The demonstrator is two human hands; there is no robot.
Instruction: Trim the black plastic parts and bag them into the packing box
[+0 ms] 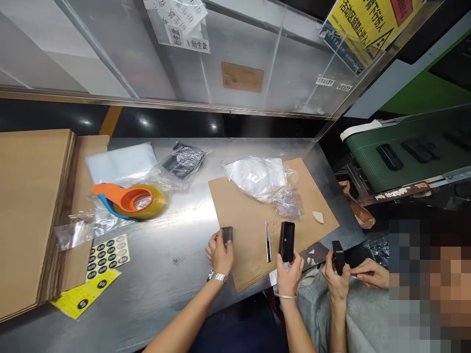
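My left hand (220,254), with a metal-band watch at the wrist, is closed on a small dark rectangular piece (227,234) at the left edge of the brown cardboard sheet (250,245). In my right hand (290,275) is an open black rectangular case (287,239), pinched by its near end. Its hollow inside faces up. Between my hands a utility knife (268,242) lies on the cardboard, apart from both. Farther back on the sheet rests a clear plastic bag (259,180). A small pale wedge-shaped piece (318,217) lies to the right.
Stacked cardboard (33,211) stands at left. Near it are a tape roll (156,203) with an orange dispenser (121,196), bagged black items (184,161) and sticker sheets (108,255). At right, a co-worker's hands (336,279) hold a black part (337,257); behind runs a green conveyor (368,152).
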